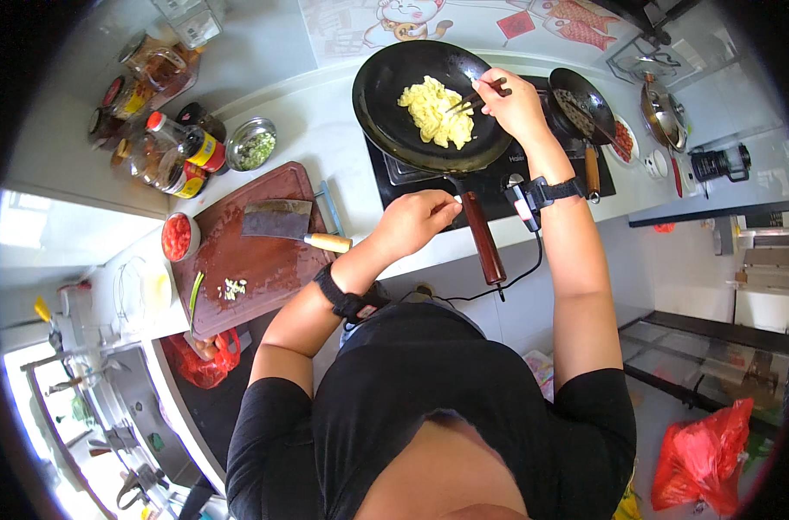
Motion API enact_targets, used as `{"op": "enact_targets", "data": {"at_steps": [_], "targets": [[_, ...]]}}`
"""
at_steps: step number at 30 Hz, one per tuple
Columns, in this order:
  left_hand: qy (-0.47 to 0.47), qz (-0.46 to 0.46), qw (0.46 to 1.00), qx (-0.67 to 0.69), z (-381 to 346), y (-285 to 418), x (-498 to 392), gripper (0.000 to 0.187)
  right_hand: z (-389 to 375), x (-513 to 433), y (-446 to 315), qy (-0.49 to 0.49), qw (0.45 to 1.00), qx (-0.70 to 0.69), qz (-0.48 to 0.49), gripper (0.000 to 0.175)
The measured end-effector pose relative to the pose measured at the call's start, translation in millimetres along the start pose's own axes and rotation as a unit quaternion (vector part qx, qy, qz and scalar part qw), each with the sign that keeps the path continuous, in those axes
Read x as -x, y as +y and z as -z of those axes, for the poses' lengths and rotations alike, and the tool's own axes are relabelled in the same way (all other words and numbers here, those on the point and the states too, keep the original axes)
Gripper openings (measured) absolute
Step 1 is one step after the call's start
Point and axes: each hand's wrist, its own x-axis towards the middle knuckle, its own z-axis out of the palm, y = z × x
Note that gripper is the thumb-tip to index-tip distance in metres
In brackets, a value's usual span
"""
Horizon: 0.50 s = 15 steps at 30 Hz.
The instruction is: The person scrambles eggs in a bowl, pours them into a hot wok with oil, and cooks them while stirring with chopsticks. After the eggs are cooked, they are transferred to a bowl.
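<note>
My right hand (508,104) holds dark chopsticks (472,103), their tips in the yellow scrambled egg (436,114). The egg lies in a clump in a large black wok (378,97) on the cooktop (382,172). My left hand (420,218) is just left of the wok's reddish-brown handle (481,240), its fingers curled together. Whether its fingertips touch the handle is unclear, and I see no object in it. Both wrists wear black straps; a cable runs from the right one.
A cleaver (277,218) and chopped pale bits (233,288) lie on the cutting board (271,266) at left. Around it are a bowl of red pieces (176,238), a metal bowl of chopped greens (252,144) and sauce bottles (189,143). A smaller pan (579,107) sits at right.
</note>
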Motion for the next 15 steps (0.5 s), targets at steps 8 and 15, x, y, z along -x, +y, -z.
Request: {"op": "enact_targets", "data": {"at_steps": [8,15], "targets": [[-0.103,0.264,0.827,0.486,-83.3,0.1,-2.9,0.065,43.7,21.9,32.7,0.05,0.986,-0.157,-0.027,0.015],[0.069,0.261,0.701,0.661,-110.9,18.4,-6.2,0.022,37.8,33.3,67.6,0.08,0.968,-0.235,-0.031,0.016]]}}
